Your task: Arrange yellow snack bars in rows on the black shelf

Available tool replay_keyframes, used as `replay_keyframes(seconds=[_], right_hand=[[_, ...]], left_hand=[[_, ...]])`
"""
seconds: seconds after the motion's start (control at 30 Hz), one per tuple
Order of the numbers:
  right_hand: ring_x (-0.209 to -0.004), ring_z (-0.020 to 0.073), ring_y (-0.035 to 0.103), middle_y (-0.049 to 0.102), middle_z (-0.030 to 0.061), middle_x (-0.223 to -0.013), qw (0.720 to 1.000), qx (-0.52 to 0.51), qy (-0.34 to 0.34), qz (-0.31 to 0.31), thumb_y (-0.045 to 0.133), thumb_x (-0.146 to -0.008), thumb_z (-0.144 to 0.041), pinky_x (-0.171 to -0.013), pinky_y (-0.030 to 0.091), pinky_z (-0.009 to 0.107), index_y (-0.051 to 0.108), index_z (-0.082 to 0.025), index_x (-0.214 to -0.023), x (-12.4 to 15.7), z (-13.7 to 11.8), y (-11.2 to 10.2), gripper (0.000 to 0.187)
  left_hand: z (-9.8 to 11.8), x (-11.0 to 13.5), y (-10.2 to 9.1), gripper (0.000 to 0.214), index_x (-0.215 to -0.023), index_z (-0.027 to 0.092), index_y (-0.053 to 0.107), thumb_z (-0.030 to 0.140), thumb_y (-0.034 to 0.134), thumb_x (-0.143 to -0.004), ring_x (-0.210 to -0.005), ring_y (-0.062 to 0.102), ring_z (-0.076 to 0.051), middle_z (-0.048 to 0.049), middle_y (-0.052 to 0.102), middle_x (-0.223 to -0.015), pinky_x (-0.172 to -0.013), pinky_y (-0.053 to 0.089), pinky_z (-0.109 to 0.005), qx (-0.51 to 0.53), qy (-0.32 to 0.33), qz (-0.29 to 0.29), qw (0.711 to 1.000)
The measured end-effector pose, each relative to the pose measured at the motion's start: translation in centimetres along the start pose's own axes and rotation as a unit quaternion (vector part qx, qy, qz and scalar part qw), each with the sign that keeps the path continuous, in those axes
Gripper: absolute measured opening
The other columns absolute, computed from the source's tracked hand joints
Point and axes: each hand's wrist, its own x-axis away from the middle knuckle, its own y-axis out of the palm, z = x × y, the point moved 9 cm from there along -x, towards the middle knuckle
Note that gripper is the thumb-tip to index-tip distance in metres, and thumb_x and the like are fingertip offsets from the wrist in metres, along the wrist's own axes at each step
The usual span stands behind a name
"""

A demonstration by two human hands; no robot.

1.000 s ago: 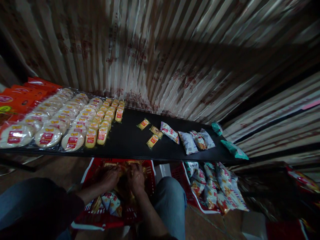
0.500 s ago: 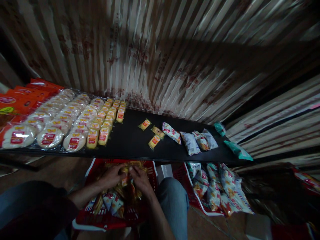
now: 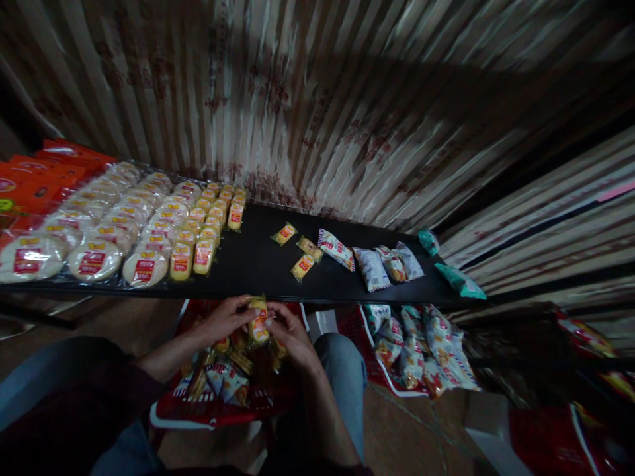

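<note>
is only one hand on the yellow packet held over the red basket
No, the left hand and the right hand both hold the yellow packet, one on each side.

Head view, forward-down; dim shelf (image 3: 258,261) seemingly near.

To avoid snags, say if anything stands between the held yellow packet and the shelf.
Nothing visible does: the yellow packet, held by the left hand and right hand, appears right by the front edge of the shelf.
</note>
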Motion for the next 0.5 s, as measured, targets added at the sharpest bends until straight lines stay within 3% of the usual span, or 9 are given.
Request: replay_keyframes(seconds=[0.13,0.27,0.5], right_hand=[[-0.083,0.0146,0.063,0.066,0.0009,-0.091,1.000,-0.019,-0.011,0.004,0.068,-0.073,-0.039,-0.079,0.050,0.028,0.061,-0.024,-0.104,0.2,-0.1,-0.2,0.035],[-0.081,0.0156,0.063,0.066,0.0024,-0.093,1.000,-0.005,0.001,0.014,0.064,-0.075,-0.043,-0.066,0.051,0.025,0.059,-0.023,-0.106,0.2,0.2,-0.7,0.037],[-0.079,0.0152,0.063,0.065,0.0033,-0.095,0.996,-0.031,-0.016,0.085,0.064,-0.074,-0.043,-0.070,0.051,0.026,0.058,-0.023,-0.106,0.0,0.9,-2.8,0.038]], left_hand=[[0.8,-0.4,0.0,0.035,-0.088,0.014,0.058,0.044,0.062,-0.072,-0.068,0.057,-0.013,-0.0021,0.063,-0.080,-0.061,0.045,-0.025,0.025,0.023,0.017,0.999],[1.6,-0.9,-0.3,0.035,-0.089,0.014,0.058,0.044,0.063,-0.071,-0.069,0.056,-0.014,-0.0016,0.062,-0.078,-0.063,0.044,-0.025,0.048,0.029,0.049,0.997],[2.8,-1.3,0.3,0.045,-0.108,0.015,0.051,0.039,0.063,-0.071,-0.068,0.056,-0.011,-0.0008,0.060,-0.086,-0.063,0.045,-0.024,0.055,0.032,0.017,0.998]])
